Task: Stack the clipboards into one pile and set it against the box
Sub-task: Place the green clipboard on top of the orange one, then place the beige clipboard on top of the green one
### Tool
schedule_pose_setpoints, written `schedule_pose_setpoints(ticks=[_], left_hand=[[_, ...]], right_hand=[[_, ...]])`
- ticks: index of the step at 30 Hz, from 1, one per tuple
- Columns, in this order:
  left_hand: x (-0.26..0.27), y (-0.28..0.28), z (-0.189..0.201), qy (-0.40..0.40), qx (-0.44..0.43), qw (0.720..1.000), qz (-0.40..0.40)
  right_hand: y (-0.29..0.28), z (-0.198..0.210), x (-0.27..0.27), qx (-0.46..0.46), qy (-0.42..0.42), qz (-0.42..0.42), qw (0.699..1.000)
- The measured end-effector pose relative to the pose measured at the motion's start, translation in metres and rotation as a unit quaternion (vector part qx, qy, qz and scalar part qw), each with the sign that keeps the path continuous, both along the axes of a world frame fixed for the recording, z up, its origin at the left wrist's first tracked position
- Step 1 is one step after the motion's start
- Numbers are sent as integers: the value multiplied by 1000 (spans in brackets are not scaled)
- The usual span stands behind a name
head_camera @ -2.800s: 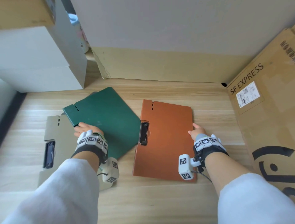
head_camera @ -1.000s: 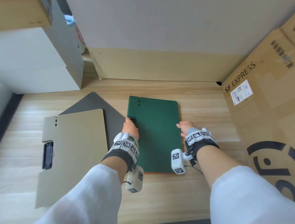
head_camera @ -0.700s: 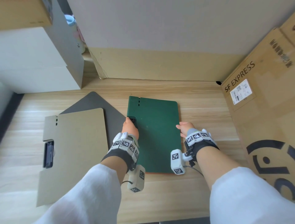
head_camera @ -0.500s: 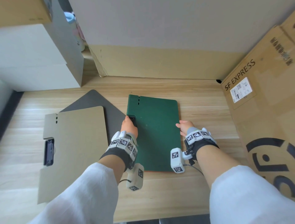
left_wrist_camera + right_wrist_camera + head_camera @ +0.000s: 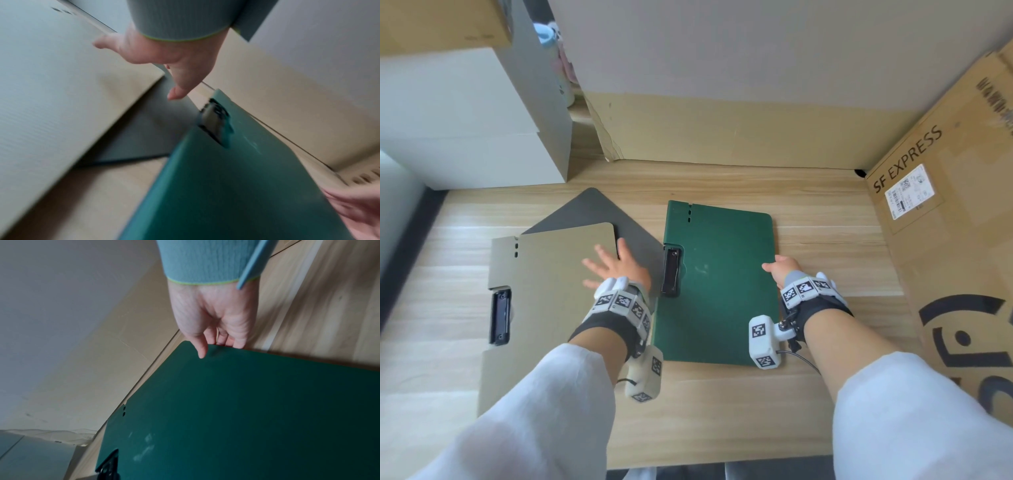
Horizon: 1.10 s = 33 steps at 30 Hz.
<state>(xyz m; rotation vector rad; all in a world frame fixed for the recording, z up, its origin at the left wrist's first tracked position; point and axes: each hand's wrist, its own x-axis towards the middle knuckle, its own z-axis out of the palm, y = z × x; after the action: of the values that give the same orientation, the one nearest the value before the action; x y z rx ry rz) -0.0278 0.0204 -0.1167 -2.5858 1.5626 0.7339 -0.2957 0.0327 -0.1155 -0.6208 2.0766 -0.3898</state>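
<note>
On the wooden floor (image 5: pixel 808 212) a dark green clipboard (image 5: pixel 719 284) lies flat, its black clip (image 5: pixel 671 272) on the left edge; whether anything lies under it cannot be seen from here. The person's right hand (image 5: pixel 779 270) holds its right edge, thumb laid on the top face and the other fingers (image 5: pixel 228 341) curled down over the rim. The left hand (image 5: pixel 619 269) is spread wide, fingers straight and apart, above the right edge of a tan clipboard (image 5: pixel 544 308) that lies to the left of the green one; whether the palm touches it cannot be told. That tan board overlaps a dark grey clipboard (image 5: pixel 606 212), turned at an angle, whose corner pokes out toward the back. The SF Express cardboard box (image 5: pixel 955 246) stands at the right, well apart from the green board. A large grey-and-tan carton (image 5: pixel 722 137) runs along the back, and white boxes (image 5: pixel 465 130) are stacked at the left rear.
</note>
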Motion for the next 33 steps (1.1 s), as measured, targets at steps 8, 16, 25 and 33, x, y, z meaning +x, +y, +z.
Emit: schedule_pose_setpoints(ticks=[8,16,25,33], left_hand=[[38,3,-8,-18,145,989,11],[22,-12,-12,-29,120,992,-35],[-4,-56,22,22,84,978,-188],[83,-44,19,-44,30,998,25]], right_hand=[[1,2,5,0,17,-2,1000],[2,1,4,-6,1,-19,1000],[2,6,5,-16,-26,-38,999],[-1,7,5,-7,-14,-42,999]])
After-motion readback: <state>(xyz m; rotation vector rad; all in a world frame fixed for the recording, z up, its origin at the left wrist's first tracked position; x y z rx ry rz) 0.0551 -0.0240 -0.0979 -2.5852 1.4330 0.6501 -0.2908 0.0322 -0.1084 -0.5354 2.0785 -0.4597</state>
